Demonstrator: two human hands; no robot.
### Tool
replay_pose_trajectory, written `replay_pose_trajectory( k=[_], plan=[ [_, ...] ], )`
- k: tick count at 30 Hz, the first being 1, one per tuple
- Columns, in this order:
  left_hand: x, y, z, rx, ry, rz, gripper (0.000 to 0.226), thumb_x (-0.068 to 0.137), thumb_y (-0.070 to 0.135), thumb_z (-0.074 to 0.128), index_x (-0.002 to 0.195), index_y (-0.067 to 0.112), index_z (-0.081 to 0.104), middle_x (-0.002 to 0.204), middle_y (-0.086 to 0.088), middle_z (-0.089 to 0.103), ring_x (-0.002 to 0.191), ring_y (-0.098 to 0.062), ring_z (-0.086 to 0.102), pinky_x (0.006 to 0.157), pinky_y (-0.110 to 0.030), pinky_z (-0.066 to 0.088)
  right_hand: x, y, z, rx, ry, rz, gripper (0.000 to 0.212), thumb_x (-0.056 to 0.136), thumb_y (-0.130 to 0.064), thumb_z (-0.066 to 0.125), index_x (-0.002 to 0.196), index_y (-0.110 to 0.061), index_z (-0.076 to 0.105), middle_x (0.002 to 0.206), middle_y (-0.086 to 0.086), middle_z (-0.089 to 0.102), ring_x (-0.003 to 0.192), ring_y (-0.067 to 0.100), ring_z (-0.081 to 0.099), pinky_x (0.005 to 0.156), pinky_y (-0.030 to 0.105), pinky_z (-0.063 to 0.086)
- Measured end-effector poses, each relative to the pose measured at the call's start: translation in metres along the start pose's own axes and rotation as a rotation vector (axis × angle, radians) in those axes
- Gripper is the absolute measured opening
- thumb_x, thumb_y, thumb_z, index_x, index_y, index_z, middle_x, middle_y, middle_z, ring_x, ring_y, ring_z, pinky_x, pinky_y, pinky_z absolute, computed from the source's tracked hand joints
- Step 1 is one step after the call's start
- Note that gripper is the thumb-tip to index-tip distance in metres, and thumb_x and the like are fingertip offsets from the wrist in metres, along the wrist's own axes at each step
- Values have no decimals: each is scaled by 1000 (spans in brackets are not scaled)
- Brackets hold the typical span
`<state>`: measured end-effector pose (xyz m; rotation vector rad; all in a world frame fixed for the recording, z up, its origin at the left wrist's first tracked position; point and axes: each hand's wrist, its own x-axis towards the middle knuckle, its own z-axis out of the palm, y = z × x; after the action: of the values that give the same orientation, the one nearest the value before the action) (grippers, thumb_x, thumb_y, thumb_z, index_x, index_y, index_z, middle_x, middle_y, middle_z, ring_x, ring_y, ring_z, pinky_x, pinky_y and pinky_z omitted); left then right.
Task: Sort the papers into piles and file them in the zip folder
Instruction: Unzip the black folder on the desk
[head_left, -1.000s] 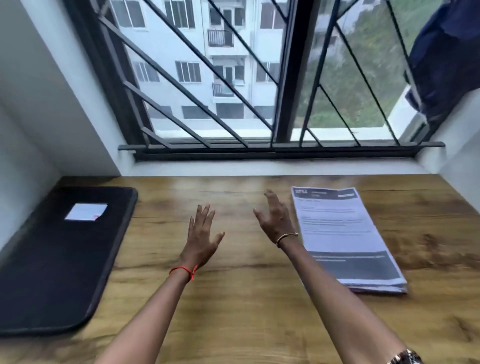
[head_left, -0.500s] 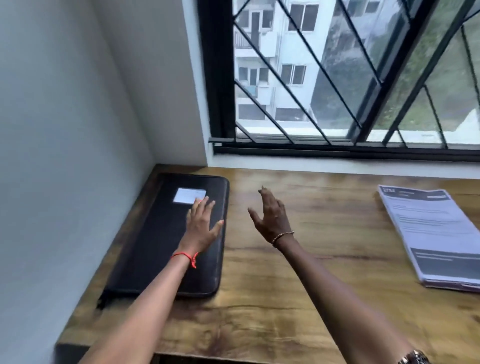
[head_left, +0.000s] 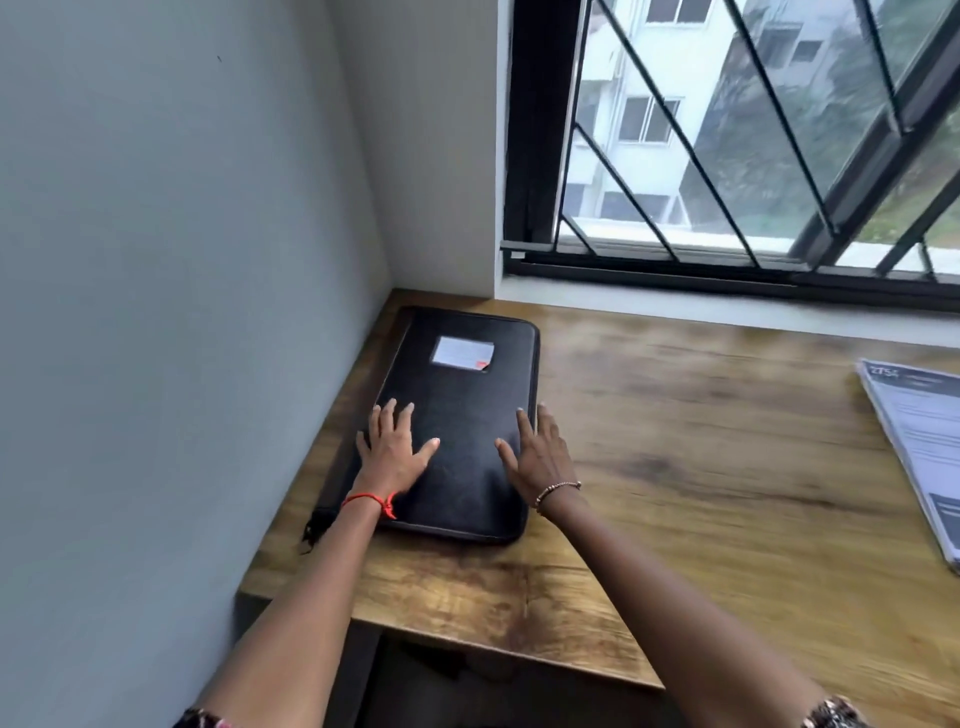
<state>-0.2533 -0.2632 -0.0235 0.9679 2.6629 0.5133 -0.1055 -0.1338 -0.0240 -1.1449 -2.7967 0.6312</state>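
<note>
A black zip folder (head_left: 460, 395) with a small white label lies closed on the wooden desk, in the corner by the wall. My left hand (head_left: 395, 449) rests flat on its left part, fingers spread. At the folder's right edge sits my right hand (head_left: 537, 457), fingers straight, touching the cover. A stack of printed papers (head_left: 922, 447) lies at the far right of the desk, partly cut off by the frame.
The wooden desk (head_left: 675, 441) meets a grey wall on the left and a barred window at the back. The desk's near edge runs below my forearms. The folder's zip pull hangs off its near left corner.
The view swung left from the papers to the folder. Both hands moved from the air above the desk onto the folder.
</note>
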Motion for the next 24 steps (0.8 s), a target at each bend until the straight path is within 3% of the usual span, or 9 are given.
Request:
replay_pose_trajectory(
  k=[6, 12, 15, 20, 24],
  plan=[
    [-10, -27, -5, -54, -14, -137, 71, 92, 46, 48, 148, 18, 15, 157, -9, -3, 144, -28, -7, 113, -54, 10, -7, -18, 21, 38, -98, 111, 66, 96, -48, 33, 148, -12, 13, 154, 24, 0, 143, 34, 8, 115, 39, 12],
    [-8, -42, -10, -236, -45, -205, 83, 88, 47, 55, 149, 17, 8, 155, -17, 3, 143, -32, 10, 114, -51, 18, -9, -33, 30, 88, -84, 250, 72, 95, -49, 34, 149, -10, 7, 152, 28, -4, 141, 39, 7, 115, 41, 12],
    [-6, -41, -11, -272, -38, -213, 89, 85, 46, 60, 149, 12, 8, 153, -15, 8, 141, -32, 16, 114, -48, 21, -5, -37, 29, 158, -39, 305, 73, 93, -47, 42, 147, -7, 15, 151, 27, 8, 138, 38, 16, 111, 42, 20],
    [-5, -33, -14, -348, 9, -255, 98, 76, 42, 73, 148, 9, 15, 146, -13, 20, 135, -30, 23, 108, -39, 29, 9, -30, 18, 545, 128, 482, 72, 81, -38, 66, 136, -5, 35, 136, 19, 39, 128, 35, 33, 104, 41, 30],
    [-10, -18, -10, -366, 17, -296, 102, 72, 41, 77, 147, 6, 18, 143, -16, 22, 133, -31, 24, 109, -37, 28, 17, -10, 3, 812, 224, 644, 63, 76, -33, 73, 122, 1, 47, 130, 19, 50, 125, 34, 42, 105, 42, 35]
  ],
)
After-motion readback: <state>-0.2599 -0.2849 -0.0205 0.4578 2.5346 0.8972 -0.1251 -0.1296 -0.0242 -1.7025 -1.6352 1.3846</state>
